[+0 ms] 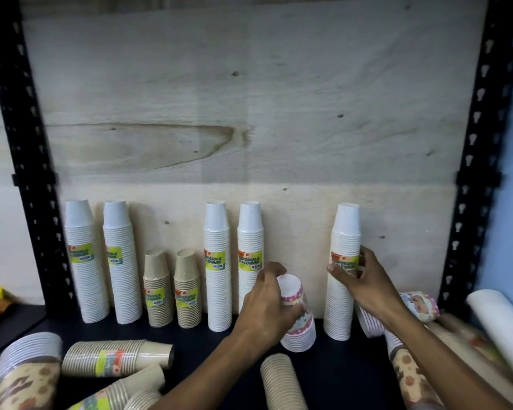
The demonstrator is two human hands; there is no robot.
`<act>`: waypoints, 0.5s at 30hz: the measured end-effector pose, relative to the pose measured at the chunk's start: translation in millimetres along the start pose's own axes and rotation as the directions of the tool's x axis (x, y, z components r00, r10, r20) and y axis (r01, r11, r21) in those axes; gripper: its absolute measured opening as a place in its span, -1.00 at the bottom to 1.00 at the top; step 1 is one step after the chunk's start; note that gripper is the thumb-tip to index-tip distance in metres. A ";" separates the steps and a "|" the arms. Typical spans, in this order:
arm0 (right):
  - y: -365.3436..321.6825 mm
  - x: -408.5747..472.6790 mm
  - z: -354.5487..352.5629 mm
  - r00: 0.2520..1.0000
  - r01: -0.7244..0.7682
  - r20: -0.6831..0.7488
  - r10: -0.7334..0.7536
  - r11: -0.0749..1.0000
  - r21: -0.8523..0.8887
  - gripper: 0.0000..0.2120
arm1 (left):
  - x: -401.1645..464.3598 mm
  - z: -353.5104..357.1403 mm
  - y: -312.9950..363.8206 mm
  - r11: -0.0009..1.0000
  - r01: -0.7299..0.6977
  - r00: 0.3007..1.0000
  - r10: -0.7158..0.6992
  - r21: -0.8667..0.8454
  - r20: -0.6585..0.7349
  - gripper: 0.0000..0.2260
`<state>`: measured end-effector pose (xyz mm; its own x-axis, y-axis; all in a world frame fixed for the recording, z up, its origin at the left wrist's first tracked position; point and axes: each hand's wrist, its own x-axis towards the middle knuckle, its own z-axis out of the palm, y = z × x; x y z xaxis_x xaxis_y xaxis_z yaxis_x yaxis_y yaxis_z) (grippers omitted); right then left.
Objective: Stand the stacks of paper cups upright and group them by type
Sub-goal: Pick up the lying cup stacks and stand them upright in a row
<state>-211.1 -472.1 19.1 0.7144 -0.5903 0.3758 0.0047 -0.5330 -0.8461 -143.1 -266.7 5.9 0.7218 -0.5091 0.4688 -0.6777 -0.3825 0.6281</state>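
Standing up stacks looks like the step in hand: the left hand (pixel 265 303) curls round a short pink-patterned stack (pixel 298 319) at lower centre of the frame, upright on the dark shelf (pixel 190 335), while the right hand (pixel 365 279) grips a tall white stack (pixel 342 270) just right of it, against the plywood back (pixel 249 113). Next, I judge, the white stack should slide left to join the two white stacks (pixel 233 261) at centre, and the pink one needs its own spot. Two short brown stacks (pixel 172 287) and two more white ones (pixel 101 258) stand at left. Fallen brown stacks (pixel 116 358) along the lower edge and patterned ones (pixel 418 306) at lower right crowd the shelf front.
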 end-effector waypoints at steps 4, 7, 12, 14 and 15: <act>12.0 -8.1 0.0 0.997 -0.045 0.053 0.050 0.995 -0.089 -0.38 | 10.2 14.3 -0.1 0.998 -0.008 1.000 0.008 0.066 0.007 -0.55; 19.4 -9.3 -0.9 0.992 -0.055 0.105 0.071 0.987 -0.152 -0.42 | 18.9 24.6 -2.0 0.997 -0.026 1.000 0.026 0.073 -0.008 -0.58; 22.7 -8.7 -1.0 0.987 -0.050 0.139 0.084 0.972 -0.231 -0.46 | 20.5 36.1 -6.9 0.994 -0.070 0.997 0.070 0.081 -0.008 -0.52; 21.1 -8.9 0.5 0.985 -0.045 0.151 0.080 0.974 -0.223 -0.46 | 18.3 39.3 -11.2 0.992 -0.077 0.997 0.075 0.103 0.023 -0.44; 20.3 -9.5 1.8 0.985 -0.039 0.156 0.074 0.976 -0.216 -0.45 | 18.2 40.1 -13.0 0.992 -0.074 0.997 0.072 0.104 0.025 -0.42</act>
<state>-216.6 -476.2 -2.3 0.8132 -0.5263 0.2485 -0.1746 -0.6279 -0.7584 -126.8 -301.9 -18.7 0.6674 -0.5546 0.4970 -0.7403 -0.4217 0.5236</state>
